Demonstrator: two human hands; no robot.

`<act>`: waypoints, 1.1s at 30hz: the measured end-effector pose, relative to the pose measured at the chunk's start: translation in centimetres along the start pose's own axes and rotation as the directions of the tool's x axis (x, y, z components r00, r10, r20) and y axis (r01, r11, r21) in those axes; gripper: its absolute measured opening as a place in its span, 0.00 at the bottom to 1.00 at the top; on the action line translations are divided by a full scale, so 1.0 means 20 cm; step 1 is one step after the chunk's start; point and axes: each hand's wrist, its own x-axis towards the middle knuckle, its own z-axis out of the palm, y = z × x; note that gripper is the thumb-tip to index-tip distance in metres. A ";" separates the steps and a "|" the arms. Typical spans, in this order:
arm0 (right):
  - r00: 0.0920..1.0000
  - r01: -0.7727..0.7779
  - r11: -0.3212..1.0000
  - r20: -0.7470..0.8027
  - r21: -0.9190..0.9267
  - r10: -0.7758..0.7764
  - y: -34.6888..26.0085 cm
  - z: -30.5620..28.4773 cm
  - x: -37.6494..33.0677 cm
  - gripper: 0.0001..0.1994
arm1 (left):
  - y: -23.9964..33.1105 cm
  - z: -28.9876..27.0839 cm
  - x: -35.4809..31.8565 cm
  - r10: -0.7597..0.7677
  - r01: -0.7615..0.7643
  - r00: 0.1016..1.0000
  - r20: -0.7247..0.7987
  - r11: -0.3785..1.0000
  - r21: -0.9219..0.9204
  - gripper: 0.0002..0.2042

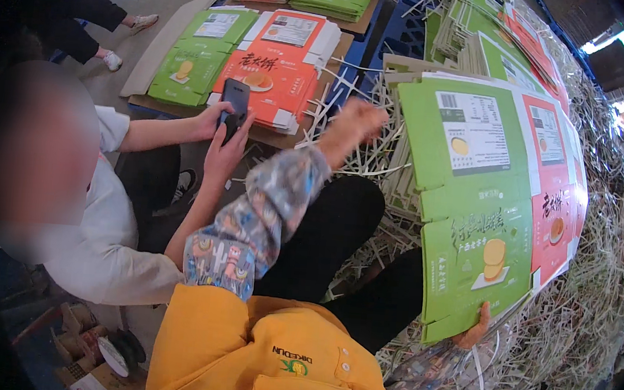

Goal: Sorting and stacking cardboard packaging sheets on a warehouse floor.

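My right hand (473, 329) grips the lower edge of a flat printed cardboard box sheet (479, 230), green and orange-red with pictures of round cakes. The thumb lies over its front, while the other fingers are hidden behind. This sheet stands tilted, and more edges show at its right side, so it may be several together. Raised to the left of the sheet is my left hand (357, 129), above loose paper strips. Motion smears its fingers, which look bent, and nothing can be made out in them. Patterned sleeves cover both my forearms.
At my left a person in a pale top holds a dark phone (235, 101), close to my left arm. Stacks of flat green sheets (198, 58) and orange sheets (282, 68) lie ahead. Shredded paper strips (573, 325) heap up on the right. Another person's legs show far left.
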 end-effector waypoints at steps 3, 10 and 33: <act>0.999 -0.016 1.000 0.036 0.011 0.016 0.03 0.24 -0.08 0.21 | -0.12 0.25 -0.38 -0.167 0.254 0.934 0.315 0.931 -0.261 0.21; 0.975 0.205 0.978 -0.079 -0.020 -0.206 0.20 0.40 -0.07 0.16 | -0.03 0.70 -0.56 -0.079 0.135 0.990 0.120 0.809 -0.572 0.17; 0.968 0.249 0.968 -0.033 0.044 -0.247 0.22 0.30 0.08 0.21 | -0.03 0.74 -0.72 -0.189 0.227 0.974 0.128 0.856 -0.465 0.14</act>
